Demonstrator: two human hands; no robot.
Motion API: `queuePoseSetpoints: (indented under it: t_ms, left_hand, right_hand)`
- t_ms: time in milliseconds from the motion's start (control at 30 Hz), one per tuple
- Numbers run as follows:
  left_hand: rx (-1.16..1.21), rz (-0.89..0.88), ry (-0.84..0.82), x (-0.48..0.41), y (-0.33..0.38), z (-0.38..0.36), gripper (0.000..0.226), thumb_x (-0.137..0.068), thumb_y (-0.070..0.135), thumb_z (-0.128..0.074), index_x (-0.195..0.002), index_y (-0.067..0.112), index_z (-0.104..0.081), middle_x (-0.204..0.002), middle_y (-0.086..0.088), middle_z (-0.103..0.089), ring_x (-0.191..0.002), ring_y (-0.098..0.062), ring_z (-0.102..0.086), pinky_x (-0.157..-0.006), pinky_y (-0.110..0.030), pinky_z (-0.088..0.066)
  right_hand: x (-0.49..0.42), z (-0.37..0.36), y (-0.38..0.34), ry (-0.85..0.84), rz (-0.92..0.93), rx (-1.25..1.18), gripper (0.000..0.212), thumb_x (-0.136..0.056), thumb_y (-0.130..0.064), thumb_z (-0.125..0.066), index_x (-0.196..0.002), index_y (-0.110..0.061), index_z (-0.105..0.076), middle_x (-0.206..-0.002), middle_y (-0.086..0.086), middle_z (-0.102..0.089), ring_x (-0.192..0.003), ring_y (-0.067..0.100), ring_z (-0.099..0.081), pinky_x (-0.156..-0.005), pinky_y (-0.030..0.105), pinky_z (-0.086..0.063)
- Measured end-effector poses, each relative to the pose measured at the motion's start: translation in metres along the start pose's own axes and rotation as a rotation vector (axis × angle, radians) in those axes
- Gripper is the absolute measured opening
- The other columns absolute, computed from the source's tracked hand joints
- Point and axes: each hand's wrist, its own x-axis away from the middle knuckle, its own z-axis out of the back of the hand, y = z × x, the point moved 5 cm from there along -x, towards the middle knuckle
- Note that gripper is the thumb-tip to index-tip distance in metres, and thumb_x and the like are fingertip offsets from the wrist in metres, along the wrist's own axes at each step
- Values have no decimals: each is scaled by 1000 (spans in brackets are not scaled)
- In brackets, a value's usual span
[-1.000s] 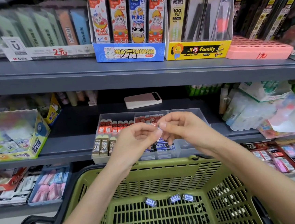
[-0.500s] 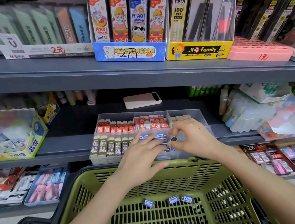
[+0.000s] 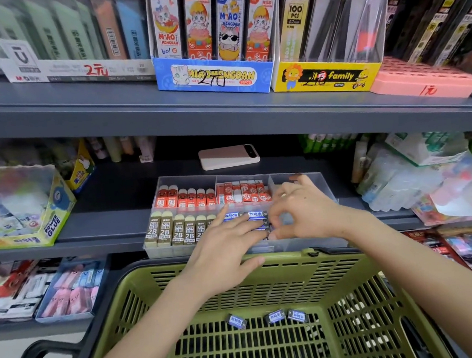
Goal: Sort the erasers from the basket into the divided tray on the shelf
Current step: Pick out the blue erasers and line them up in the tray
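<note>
Clear plastic forms the divided tray (image 3: 161, 251) on the middle shelf (image 3: 104, 219), its thin walls splitting it into compartments so that each kind of eraser stays with its own; red-sleeved erasers (image 3: 185, 199) stand on end along the back, brown 2B erasers (image 3: 165, 230) with pale rounded tops fill the front left, and a blue row (image 3: 249, 215) of small paper-wrapped blocks lies flat in the front middle. Both hands work over that compartment. The left hand (image 3: 229, 250) is flat, fingers straight and spread, pressing on the blue row, probably to keep the slick little blocks from tipping or sliding while another goes in beside them. The right hand (image 3: 303, 213) has its fingers curled and appears to pinch a blue eraser (image 3: 266, 223) at the row's right end, though its fingertips cover most of the piece; the tight grip suits something so small and smooth. Below, the olive-green basket (image 3: 335, 253) of stiff slatted plastic sits close against the shelf edge, which keeps each reach short; three loose erasers (image 3: 275, 316) in the same blue sleeves lie side by side on its floor, not yet sorted. I judge the task nearly done.
</note>
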Motion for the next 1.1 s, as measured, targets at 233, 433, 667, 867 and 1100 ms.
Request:
queuePoseSetpoints:
  t_ms: [233,433,667,867,1100]
  left_hand:
    - [-14,-4,16,1,0,0,48,-89,50,-53,-133,30,-53,-141,8,-49,-137,-15,-38,-115,-39,8]
    - [0,-6,14,0,-1,-1,49,-90,50,-54,-134,30,-51,-143,8,-47,-139,-14,-33,-116,-38,9]
    - [73,-12,116,4,3,16,38,-87,36,-64,-123,24,-62,-135,4,-56,-134,-17,-41,-117,-40,-4]
    - [186,46,520,57,4,32,16,-83,19,-60,-89,12,-73,-93,2,-69,-93,-12,-58,-90,-27,-41]
    - [181,177,-260,91,13,-99,30,-93,27,-55,-123,22,-60,-121,6,-60,-116,-9,-47,-104,-26,-35]
  right_hand:
    - [-3,0,4,26,-44,-105,10,-77,-38,-69,-87,-34,-68,-87,-20,-57,-107,5,-41,-102,31,-11]
    - [-6,0,4,76,-126,-172,19,-80,-27,-65,-99,-29,-61,-86,-18,-68,-106,8,-46,-109,35,-14]
    - [30,21,-18,369,-55,-168,13,-80,-27,-69,-91,-21,-71,-96,-7,-68,-105,17,-55,-107,41,-19]
    - [86,-36,-50,413,-96,-814,3,-84,-17,-66,-86,-16,-69,-79,-5,-66,-77,9,-57,-76,22,-45]
    - [113,-195,-19,-97,-683,-480,34,-89,-26,-62,-120,-13,-58,-119,3,-61,-107,18,-59,-94,29,-46]
